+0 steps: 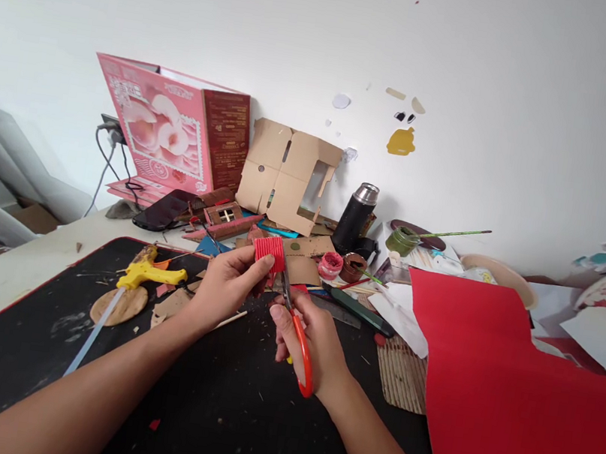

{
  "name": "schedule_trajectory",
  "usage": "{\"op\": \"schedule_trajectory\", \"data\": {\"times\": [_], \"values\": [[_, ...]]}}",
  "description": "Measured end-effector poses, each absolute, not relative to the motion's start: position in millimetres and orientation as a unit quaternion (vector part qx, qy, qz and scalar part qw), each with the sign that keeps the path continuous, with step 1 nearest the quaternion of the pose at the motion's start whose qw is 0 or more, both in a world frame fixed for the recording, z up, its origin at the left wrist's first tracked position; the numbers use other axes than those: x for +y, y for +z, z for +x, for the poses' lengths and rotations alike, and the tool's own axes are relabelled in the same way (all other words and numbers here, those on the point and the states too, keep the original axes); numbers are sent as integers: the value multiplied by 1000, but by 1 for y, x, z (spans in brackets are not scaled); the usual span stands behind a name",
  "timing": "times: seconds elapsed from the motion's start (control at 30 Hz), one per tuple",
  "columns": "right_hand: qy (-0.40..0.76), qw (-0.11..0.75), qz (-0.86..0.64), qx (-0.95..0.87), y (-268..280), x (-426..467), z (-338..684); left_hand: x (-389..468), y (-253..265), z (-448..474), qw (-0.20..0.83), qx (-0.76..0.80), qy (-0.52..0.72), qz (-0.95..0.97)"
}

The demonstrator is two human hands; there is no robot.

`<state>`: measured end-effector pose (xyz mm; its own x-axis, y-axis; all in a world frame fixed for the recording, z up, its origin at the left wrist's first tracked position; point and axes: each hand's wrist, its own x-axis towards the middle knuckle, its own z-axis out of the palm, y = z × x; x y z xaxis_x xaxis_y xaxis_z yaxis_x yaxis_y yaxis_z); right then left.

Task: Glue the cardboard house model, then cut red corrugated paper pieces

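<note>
Between thumb and fingers, my left hand [230, 282] pinches a small piece of red corrugated card [268, 254]. My right hand [314, 339] is closed round a pair of scissors [303, 350] with orange handles. The scissor blades point up and away from me, at the right edge of the red card. Whether the blades are cutting into the card or only lie beside it, I cannot tell. Both hands are above a black mat [207, 410]. The fingertips behind the card are partly hidden.
A yellow glue gun [151, 271] lies left on a round wooden disc [119, 306]. Behind stand a pink box [166, 131], a cut cardboard sheet [288, 172] and a black flask [354, 219]. Paint jars [330, 265] and a large red sheet [517, 395] are on the right.
</note>
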<state>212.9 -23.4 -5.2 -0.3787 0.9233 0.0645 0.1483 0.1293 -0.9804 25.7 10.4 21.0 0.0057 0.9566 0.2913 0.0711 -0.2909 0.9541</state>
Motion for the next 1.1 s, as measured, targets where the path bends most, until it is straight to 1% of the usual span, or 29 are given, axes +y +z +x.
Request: {"op": "schedule_trajectory", "data": {"times": [0.6, 1.1], "values": [[531, 373, -409, -642, -4, -24, 213, 12, 19, 27, 407, 430, 567, 572], [519, 375, -409, -650, -2, -24, 213, 10, 24, 29, 406, 428, 563, 579]]}}
